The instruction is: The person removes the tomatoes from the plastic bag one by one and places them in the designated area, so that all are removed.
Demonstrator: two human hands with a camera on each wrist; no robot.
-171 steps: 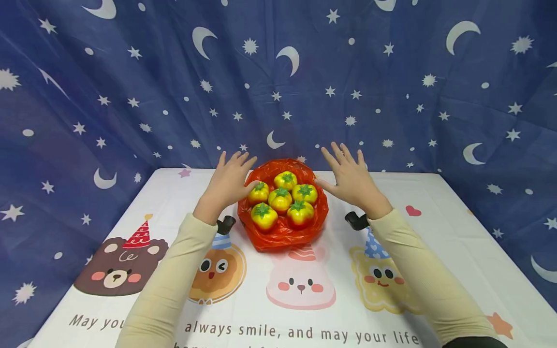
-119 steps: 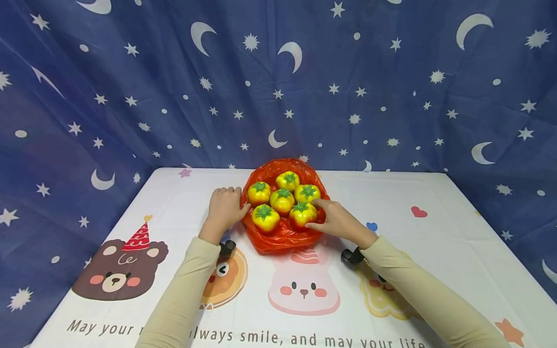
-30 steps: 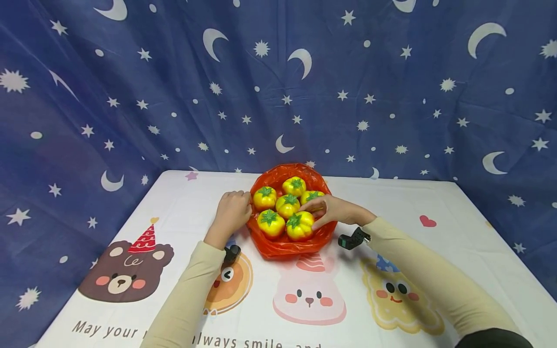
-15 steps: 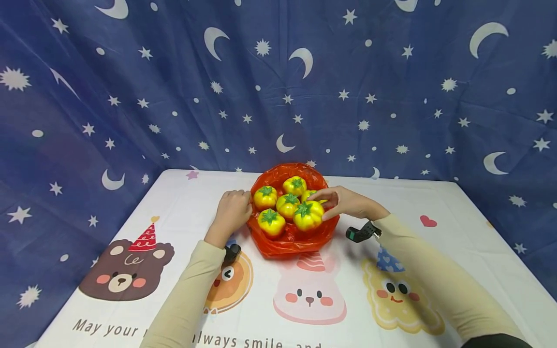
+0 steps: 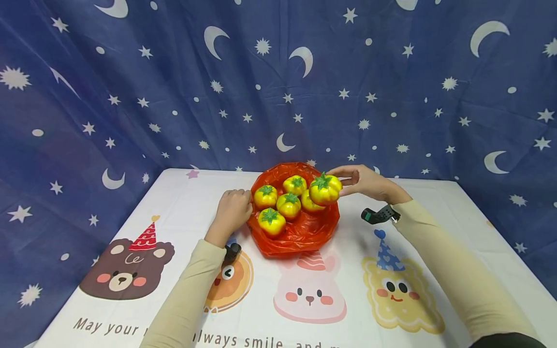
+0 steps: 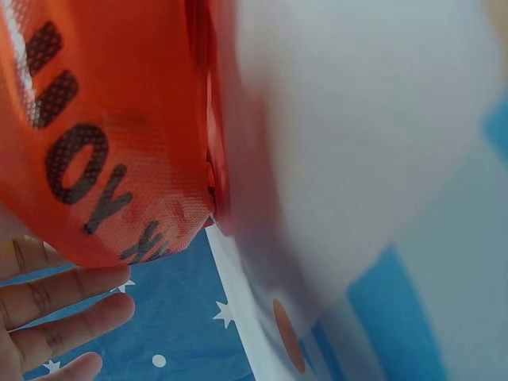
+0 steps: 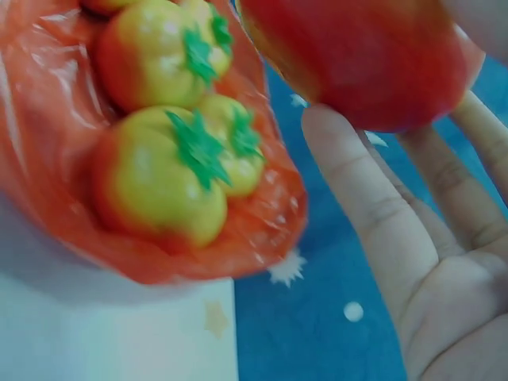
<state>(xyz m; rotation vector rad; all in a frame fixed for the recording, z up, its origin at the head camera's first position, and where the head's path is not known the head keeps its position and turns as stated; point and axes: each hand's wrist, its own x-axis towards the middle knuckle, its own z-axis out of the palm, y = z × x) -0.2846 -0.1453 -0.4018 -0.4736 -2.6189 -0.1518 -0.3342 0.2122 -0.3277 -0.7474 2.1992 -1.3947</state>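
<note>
An open red plastic bag (image 5: pixel 300 244) stands on the table, its rim spread wide around several glossy yellow-red tomatoes (image 5: pixel 289 205) with green star-shaped tops. My left hand (image 5: pixel 232 210) holds the left rim; in the left wrist view its fingers (image 6: pixel 67 294) lie against the bag's printed outer side. Above the right rim, my right hand (image 5: pixel 370 183) grips a lifted tomato (image 5: pixel 325 190) between thumb and fingers. That held tomato partly hides another one behind it in the head view. Its red underside fills the top of the right wrist view.
A white tablecloth (image 5: pixel 322 295) printed with cartoon animals and lettering covers the table. Behind it hangs a blue curtain (image 5: pixel 243 72) with moons and stars. A black wrist camera (image 5: pixel 378 214) sits under the right wrist, another (image 5: pixel 232 252) under the left.
From open hands over the bag, the left took its rim and the right took the front-right tomato. In the last second that tomato rose up and rightward; the left hand stayed put.
</note>
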